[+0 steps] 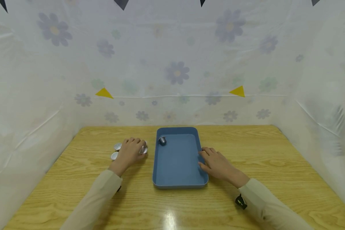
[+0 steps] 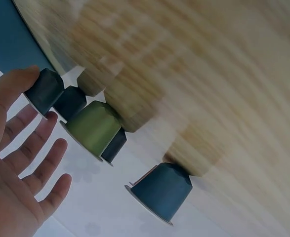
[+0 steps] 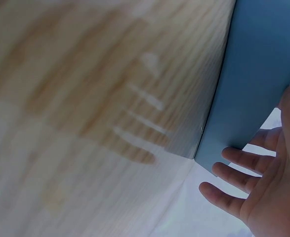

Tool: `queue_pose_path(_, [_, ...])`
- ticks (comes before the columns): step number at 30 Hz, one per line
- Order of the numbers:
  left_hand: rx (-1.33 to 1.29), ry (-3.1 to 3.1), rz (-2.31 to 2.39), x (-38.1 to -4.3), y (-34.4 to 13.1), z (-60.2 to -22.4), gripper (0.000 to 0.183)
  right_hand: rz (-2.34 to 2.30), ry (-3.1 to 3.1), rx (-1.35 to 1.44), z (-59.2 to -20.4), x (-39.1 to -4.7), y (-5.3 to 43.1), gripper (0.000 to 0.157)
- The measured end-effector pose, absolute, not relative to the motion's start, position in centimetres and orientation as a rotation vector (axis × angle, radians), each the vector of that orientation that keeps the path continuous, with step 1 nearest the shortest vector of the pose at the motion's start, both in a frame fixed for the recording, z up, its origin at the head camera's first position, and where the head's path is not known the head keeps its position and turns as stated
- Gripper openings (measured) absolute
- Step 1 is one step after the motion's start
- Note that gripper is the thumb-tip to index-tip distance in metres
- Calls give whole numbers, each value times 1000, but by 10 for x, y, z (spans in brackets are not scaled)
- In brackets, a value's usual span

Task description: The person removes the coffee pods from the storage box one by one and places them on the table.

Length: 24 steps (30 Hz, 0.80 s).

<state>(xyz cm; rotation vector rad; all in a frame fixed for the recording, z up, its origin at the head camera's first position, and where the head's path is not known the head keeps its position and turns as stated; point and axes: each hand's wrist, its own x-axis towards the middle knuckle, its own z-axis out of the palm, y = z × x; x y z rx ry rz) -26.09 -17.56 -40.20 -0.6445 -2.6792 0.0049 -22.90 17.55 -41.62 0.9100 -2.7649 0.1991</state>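
Observation:
My left hand [image 1: 129, 151] pinches a dark teal coffee capsule [image 2: 45, 91] between thumb and fingertips, left of the blue tray [image 1: 178, 185]. Beside it in the left wrist view are another dark capsule [image 2: 70, 102], a green capsule [image 2: 93, 126] with a dark one [image 2: 114, 146] partly behind it, and a teal capsule [image 2: 163, 190] farther off. A dark capsule [image 1: 162, 141] lies tilted inside the tray's far left corner. At the tray's right wall, my right hand [image 1: 218, 164] rests with extended fingers touching the side; its thumb reaches over the rim.
Pale lids of two capsules, one farther back [image 1: 118, 146] and one nearer [image 1: 114, 156], show left of my left hand on the wooden table [image 1: 247, 140]. White flowered sheeting [image 1: 172, 105] encloses the table's back and sides.

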Motion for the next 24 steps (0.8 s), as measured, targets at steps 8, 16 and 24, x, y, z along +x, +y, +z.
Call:
queue_pose_path(8, [-643, -2696, 42, -261, -176, -405, 35, 196, -2769, 905, -416, -229, 175, 41])
queue_pose_path(16, [-642, -2711, 34, -261, -178, -409, 35, 182, -2768, 908, -416, -229, 175, 41])
queue_pose_path(24, [-631, -2723, 22, -260, -180, -410, 34, 181, -2767, 908, -417, -230, 175, 41])
